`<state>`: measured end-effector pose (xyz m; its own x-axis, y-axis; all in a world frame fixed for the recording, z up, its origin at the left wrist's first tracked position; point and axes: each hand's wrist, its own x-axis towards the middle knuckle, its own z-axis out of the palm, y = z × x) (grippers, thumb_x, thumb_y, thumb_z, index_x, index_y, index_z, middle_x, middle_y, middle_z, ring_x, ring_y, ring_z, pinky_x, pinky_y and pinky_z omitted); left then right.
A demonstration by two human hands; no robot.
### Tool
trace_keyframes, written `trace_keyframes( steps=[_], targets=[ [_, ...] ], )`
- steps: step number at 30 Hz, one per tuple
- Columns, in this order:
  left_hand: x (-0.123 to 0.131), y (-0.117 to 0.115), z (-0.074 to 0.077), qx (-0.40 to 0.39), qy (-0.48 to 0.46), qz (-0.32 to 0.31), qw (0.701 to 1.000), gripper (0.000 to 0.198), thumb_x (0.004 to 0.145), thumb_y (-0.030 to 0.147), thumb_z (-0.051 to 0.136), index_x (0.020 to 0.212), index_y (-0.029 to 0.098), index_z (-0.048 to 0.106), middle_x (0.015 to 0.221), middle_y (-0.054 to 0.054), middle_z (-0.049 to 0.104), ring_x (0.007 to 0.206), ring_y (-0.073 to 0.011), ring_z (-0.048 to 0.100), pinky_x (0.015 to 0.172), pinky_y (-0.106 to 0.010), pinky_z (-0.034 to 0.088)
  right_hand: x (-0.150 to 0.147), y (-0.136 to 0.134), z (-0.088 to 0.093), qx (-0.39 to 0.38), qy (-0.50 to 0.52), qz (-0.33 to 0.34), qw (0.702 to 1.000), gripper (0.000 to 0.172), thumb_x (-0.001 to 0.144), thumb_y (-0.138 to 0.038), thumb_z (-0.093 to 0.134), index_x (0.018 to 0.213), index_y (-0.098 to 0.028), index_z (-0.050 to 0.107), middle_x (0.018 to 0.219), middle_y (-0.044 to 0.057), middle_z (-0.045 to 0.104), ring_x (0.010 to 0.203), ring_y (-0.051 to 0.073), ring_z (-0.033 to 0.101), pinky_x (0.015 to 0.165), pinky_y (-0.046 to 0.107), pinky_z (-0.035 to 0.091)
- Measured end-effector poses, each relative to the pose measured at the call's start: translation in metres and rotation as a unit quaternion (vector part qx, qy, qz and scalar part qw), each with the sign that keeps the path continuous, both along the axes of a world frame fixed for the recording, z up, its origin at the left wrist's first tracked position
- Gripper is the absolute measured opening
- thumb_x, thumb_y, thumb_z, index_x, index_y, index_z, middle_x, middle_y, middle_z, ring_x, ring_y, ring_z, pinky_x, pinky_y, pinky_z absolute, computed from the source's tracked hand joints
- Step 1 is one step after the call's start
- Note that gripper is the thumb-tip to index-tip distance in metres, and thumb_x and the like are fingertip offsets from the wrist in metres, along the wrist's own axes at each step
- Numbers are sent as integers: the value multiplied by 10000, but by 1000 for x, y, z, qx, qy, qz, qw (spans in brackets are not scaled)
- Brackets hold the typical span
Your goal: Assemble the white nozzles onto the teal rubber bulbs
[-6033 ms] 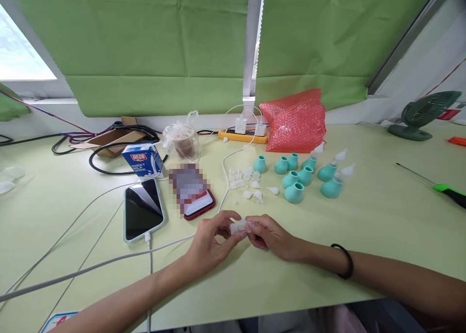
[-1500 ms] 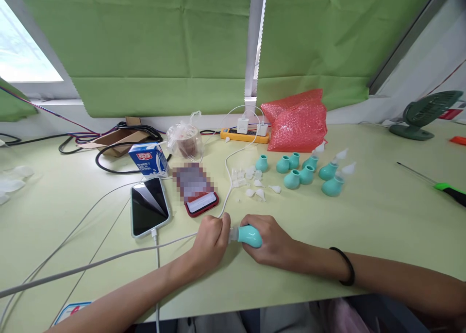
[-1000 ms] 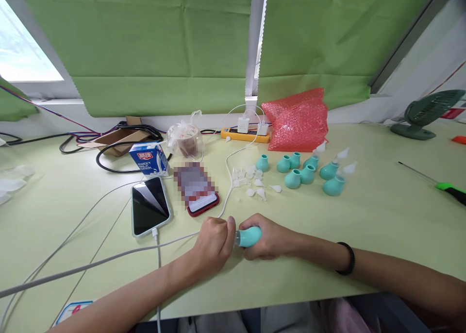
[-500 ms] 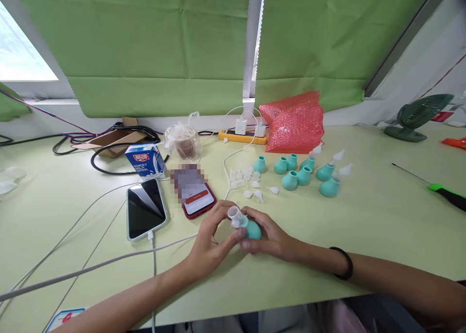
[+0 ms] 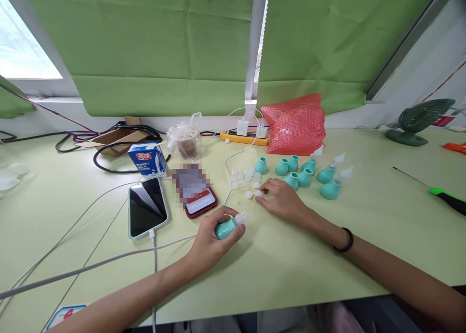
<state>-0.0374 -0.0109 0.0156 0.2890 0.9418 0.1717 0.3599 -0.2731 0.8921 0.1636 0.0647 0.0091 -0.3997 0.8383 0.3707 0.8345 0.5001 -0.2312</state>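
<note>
My left hand [image 5: 213, 236] is closed around a teal squeeze bulb [image 5: 224, 229]. A clear plastic tube piece [image 5: 240, 218] is fitted in its neck and points up to the right. On the table, my right hand [image 5: 280, 199] has its thumb and fingers closing on a small white pointed tip [image 5: 258, 193]. Another white tip [image 5: 249, 195] lies just left of those fingers. Clear plastic pieces [image 5: 239, 178] are gathered behind. Past my right hand stand several open teal bulbs [image 5: 305, 177]. To their right, teal bulbs [image 5: 330, 190] carry clear pieces with white tips [image 5: 347, 172].
Two phones, one dark-screened [image 5: 148, 209] and one red-cased [image 5: 201, 203], lie left of my hands, with a white cable [image 5: 109, 263] crossing the table. A milk carton [image 5: 148, 160], power strip [image 5: 242, 138] and red bubble-wrap bag [image 5: 296, 124] stand behind. A screwdriver [image 5: 447, 199] lies right.
My right hand has let go of the teal bulb and moved forward and right to the white tips. My left hand keeps the bulb, now tilted further to the right.
</note>
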Motion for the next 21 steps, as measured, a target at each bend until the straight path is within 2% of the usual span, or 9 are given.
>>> trace_keyframes(
  steps=[2, 5, 7, 9, 16, 21],
  targets=[
    [0, 0, 0, 1, 13, 5, 1000, 182, 746, 320, 515, 769, 140, 532, 641, 4, 531, 552, -105, 465, 513, -199, 359, 0, -6, 10, -16, 95, 47, 994, 158, 713, -271, 562, 782, -130, 581, 758, 55, 595, 735, 166, 542, 693, 294, 413],
    [0, 2, 1, 0, 34, 1, 999, 152, 713, 285, 539, 722, 133, 546, 620, 4, 538, 566, -112, 464, 518, -198, 347, 1, -16, 23, -142, 200, 168, 955, 206, 689, -288, 604, 828, -137, 590, 774, 40, 619, 688, 131, 562, 668, 263, 459],
    [0, 3, 1, -4, 43, -4, 999, 130, 692, 259, 546, 703, 130, 552, 610, 7, 540, 559, -110, 457, 511, -195, 338, 1, -21, 28, -213, 214, 233, 924, 243, 662, -308, 636, 826, -131, 614, 730, 35, 625, 624, 117, 558, 611, 244, 474],
    [0, 3, 1, -13, 47, -9, 999, 112, 677, 239, 545, 692, 128, 554, 588, 13, 534, 544, -106, 448, 500, -192, 328, 1, -24, 28, -235, 204, 269, 912, 253, 649, -317, 650, 812, -125, 637, 675, 31, 621, 573, 106, 543, 562, 231, 467],
    [-1, 5, 4, -46, 73, -27, 996, 68, 637, 183, 548, 665, 125, 568, 563, 29, 515, 514, -91, 411, 484, -185, 304, 1, -23, 23, -218, 175, 321, 905, 215, 698, -291, 613, 841, -139, 665, 647, 29, 595, 562, 94, 524, 546, 217, 443],
    [0, 6, 6, -62, 74, -69, 993, 186, 714, 304, 526, 719, 129, 589, 557, 30, 501, 515, -93, 413, 479, -187, 299, 2, -22, 25, -262, 200, 321, 888, 216, 687, -289, 623, 845, -150, 672, 659, 34, 629, 596, 108, 562, 560, 218, 468]
  ],
)
